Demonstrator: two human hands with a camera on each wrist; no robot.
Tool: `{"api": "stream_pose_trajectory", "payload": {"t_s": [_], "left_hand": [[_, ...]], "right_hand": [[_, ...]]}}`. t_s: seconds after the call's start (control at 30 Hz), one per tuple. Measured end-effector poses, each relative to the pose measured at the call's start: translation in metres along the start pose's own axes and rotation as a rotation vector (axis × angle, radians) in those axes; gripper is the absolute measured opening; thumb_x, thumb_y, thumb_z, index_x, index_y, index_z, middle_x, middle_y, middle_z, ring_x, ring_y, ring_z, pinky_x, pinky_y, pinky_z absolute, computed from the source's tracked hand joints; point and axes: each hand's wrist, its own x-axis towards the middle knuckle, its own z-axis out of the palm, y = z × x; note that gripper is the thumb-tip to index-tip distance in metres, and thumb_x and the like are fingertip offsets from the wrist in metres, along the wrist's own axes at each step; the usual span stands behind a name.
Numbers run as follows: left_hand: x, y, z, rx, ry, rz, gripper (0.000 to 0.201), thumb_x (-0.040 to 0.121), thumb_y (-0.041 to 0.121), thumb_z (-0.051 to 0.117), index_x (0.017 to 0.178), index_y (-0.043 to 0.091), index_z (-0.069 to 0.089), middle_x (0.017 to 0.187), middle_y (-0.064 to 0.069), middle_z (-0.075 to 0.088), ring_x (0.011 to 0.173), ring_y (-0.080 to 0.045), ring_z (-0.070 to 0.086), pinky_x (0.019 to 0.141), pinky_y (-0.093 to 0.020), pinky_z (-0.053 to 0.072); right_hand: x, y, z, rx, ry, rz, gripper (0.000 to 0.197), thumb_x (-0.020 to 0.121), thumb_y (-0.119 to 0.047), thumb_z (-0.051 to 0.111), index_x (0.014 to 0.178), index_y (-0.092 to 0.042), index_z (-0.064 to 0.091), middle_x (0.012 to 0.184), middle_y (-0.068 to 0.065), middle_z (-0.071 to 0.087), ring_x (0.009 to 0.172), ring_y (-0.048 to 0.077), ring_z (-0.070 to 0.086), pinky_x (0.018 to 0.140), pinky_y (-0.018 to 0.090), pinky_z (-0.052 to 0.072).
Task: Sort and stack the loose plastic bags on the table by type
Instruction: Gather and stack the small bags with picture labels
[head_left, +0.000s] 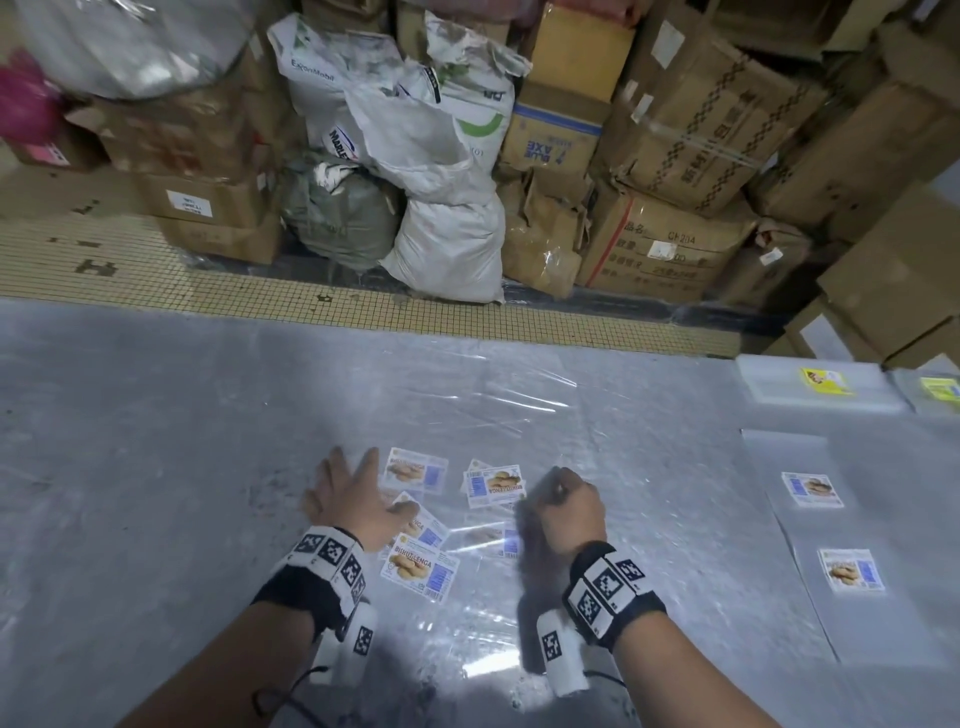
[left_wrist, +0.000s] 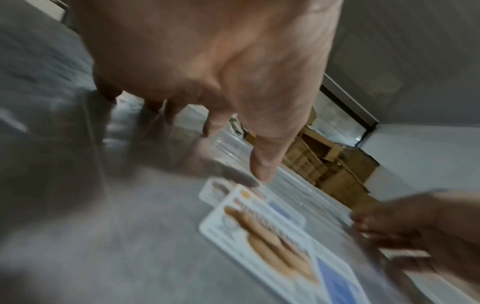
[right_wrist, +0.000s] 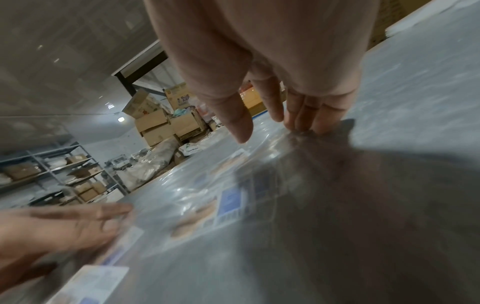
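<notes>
Pressing loose bags (head_left: 467, 519) flat, left hand (head_left: 353, 499) spread; right hand (head_left: 563, 512) pinching film

Motion blur smears the left hand (right_wrist: 52, 230) in the right wrist view, and the label print (left_wrist: 272, 242) is unreadable.

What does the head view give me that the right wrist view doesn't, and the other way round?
Only the head view shows the sorted bags laid along the table's right side, the yellow-labelled stack at the far right, and the white sacks beyond the table. Only the right wrist view shows metal shelving and the right hand with fingertips down on clear plastic. Both show the left hand flat on the loose biscuit-labelled bags.
</notes>
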Motion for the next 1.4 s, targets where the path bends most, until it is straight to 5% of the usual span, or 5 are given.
{"api": "stream_pose_trajectory", "payload": {"t_s": [0.53,0.7,0.9,1.13,1.4], "left_hand": [[-0.001,0.025,0.006,-0.346,-0.017,-0.056,0.084,0.07,0.037,0.082,0.14,0.015,0.04,0.128,-0.003,0.058,0.114,-0.024,0.057,0.097,-0.04,0.05],[0.006,0.025,0.006,-0.389,-0.109,-0.068,0.076,0.065,0.029,0.085,0.132,0.023,0.049,0.129,0.003,0.054,0.113,-0.021,0.057,0.098,-0.039,0.049],[0.008,0.023,0.006,-0.472,-0.169,-0.071,0.011,0.076,0.006,0.072,0.083,0.007,0.063,0.078,-0.01,0.067,0.06,-0.019,0.064,0.055,-0.029,0.056],[-0.016,0.032,0.011,-0.674,-0.129,-0.028,0.047,0.084,0.022,0.068,0.13,0.021,0.057,0.121,-0.002,0.062,0.088,-0.013,0.062,0.073,-0.025,0.05],[-0.034,0.047,0.031,-0.868,-0.255,0.022,0.088,0.08,-0.011,0.067,0.15,0.024,0.025,0.126,-0.012,0.057,0.103,-0.031,0.064,0.054,-0.015,0.052]], "right_hand": [[-0.023,0.003,0.01,-0.087,-0.13,-0.248,0.053,0.086,-0.005,0.058,0.135,-0.024,0.053,0.138,-0.004,0.053,0.128,0.013,0.045,0.108,0.018,0.032],[-0.027,0.006,0.0,0.128,-0.228,-0.286,0.051,0.087,0.002,0.06,0.126,-0.03,0.059,0.129,-0.011,0.056,0.107,-0.002,0.055,0.079,-0.002,0.042],[-0.026,0.009,-0.013,0.197,-0.077,-0.266,0.05,0.089,0.003,0.056,0.121,-0.035,0.056,0.137,-0.009,0.054,0.124,0.008,0.051,0.098,0.01,0.035],[-0.033,0.015,0.0,0.026,-0.199,-0.223,0.065,0.089,-0.015,0.064,0.147,-0.025,0.036,0.156,-0.003,0.032,0.14,0.022,0.037,0.117,0.039,0.031],[-0.032,0.021,-0.016,0.183,-0.287,-0.185,0.063,0.091,-0.008,0.064,0.144,-0.029,0.037,0.129,-0.006,0.05,0.095,-0.001,0.054,0.065,0.002,0.044]]}}
